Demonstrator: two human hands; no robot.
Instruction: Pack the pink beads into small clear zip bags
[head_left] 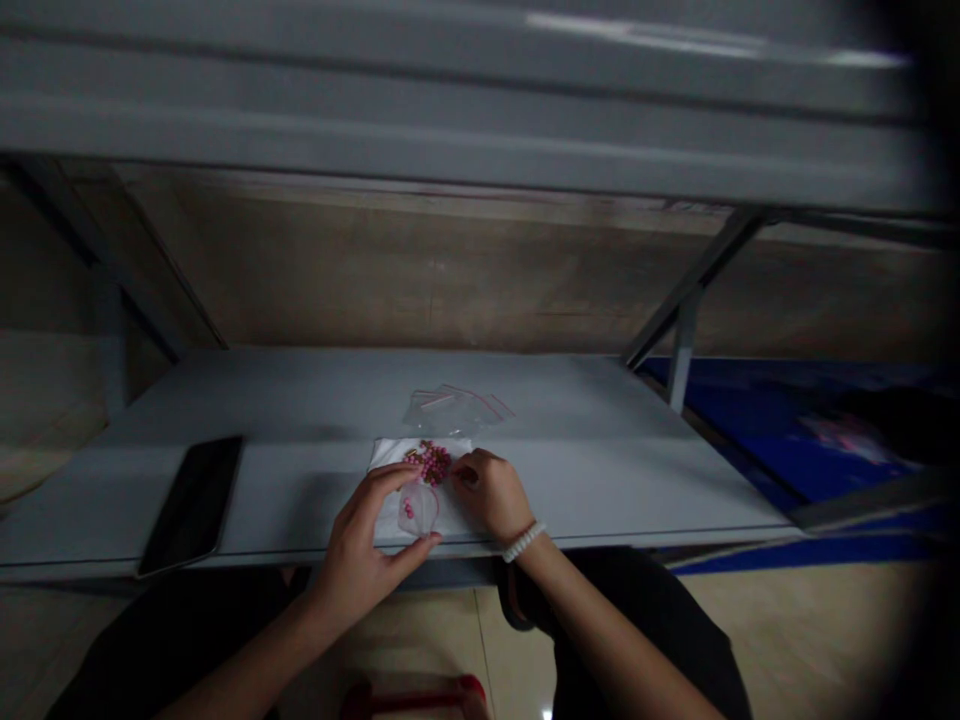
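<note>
A small clear zip bag [417,508] with a few pink beads inside is held between the thumb and fingers of my left hand [367,530], its mouth spread toward the right. Just beyond it, a pile of pink and gold-brown beads [429,462] lies on a white cloth or paper [386,452]. At the pile's right edge is my right hand [491,493], its fingers curled together in a pinch. Whatever is between those fingertips is too small to make out. A white bracelet [524,541] circles the right wrist.
Several clear zip bags [457,408] lie flat behind the beads. To the left, a dark tablet [193,503] rests near the front edge of the grey shelf [300,400]. Another grey shelf [450,110] hangs overhead, with metal braces at both sides. A red stool [420,698] shows below.
</note>
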